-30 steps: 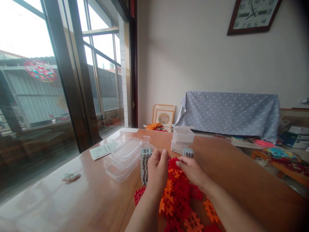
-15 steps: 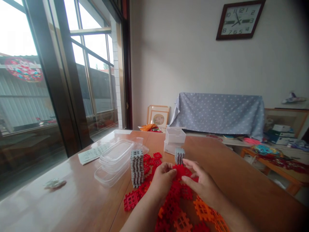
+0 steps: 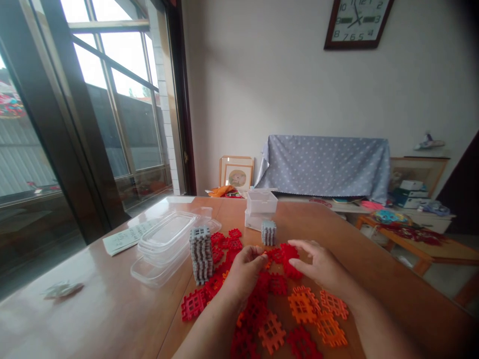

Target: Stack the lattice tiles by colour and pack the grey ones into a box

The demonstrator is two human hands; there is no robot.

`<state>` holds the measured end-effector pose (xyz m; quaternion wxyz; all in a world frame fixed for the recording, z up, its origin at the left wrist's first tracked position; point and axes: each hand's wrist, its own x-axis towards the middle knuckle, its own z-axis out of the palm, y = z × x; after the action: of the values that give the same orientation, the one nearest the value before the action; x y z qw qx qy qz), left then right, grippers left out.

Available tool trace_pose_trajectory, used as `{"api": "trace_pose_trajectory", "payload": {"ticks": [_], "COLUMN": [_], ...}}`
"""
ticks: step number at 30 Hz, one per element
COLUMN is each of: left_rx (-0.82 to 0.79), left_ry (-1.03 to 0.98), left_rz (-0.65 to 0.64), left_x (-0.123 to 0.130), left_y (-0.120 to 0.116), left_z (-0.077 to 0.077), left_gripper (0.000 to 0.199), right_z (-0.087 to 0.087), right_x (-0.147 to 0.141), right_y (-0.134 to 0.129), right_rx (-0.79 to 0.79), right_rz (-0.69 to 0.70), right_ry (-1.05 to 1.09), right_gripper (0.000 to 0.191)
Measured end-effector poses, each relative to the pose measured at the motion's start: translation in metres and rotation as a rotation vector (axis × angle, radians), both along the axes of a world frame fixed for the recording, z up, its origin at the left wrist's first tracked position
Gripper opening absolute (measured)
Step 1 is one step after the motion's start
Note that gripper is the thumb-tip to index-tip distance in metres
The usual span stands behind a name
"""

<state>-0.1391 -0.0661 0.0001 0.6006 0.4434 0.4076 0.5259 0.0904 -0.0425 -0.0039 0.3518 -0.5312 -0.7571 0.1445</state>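
My left hand is closed, thumb against fingers, over the pile of red pieces; what it pinches is too small to name. My right hand has its thumb and fingers around the right side of a red stack of notched square pieces. Orange pieces lie below my right hand. A tall grey stack stands left of my left hand, and a shorter grey stack stands beyond both hands.
Clear plastic containers and a paper with writing lie on the left of the table. White boxes stand at the back. A small wrapped item sits far left.
My hands have moved apart. The red stack now stands beside my right hand, away from my left hand. The view has shifted to the right, and more orange pieces show.
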Motion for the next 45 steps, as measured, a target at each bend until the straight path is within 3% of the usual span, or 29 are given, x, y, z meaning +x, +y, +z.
{"api": "trace_pose_trajectory", "payload": {"ticks": [6, 28, 37, 45], "left_rx": [0.021, 0.059, 0.062, 0.088], "left_ry": [0.084, 0.136, 0.160, 0.189], "left_rz": [-0.020, -0.035, -0.031, -0.037], "left_x": [-0.003, -0.007, -0.007, -0.008], "left_y": [0.003, 0.006, 0.007, 0.008], "left_z": [-0.002, -0.007, -0.008, -0.012], "left_gripper": [0.032, 0.037, 0.033, 0.030], "right_z": [-0.016, -0.020, -0.017, -0.015], "right_x": [0.033, 0.023, 0.026, 0.021], "right_y": [0.016, 0.008, 0.010, 0.008], "right_rx": [-0.106, -0.198, -0.213, -0.175], "right_rz": [-0.091, -0.081, -0.112, -0.029], "right_ry": [-0.045, -0.192, -0.173, -0.177], "right_gripper": [0.048, 0.042, 0.049, 0.045]}}
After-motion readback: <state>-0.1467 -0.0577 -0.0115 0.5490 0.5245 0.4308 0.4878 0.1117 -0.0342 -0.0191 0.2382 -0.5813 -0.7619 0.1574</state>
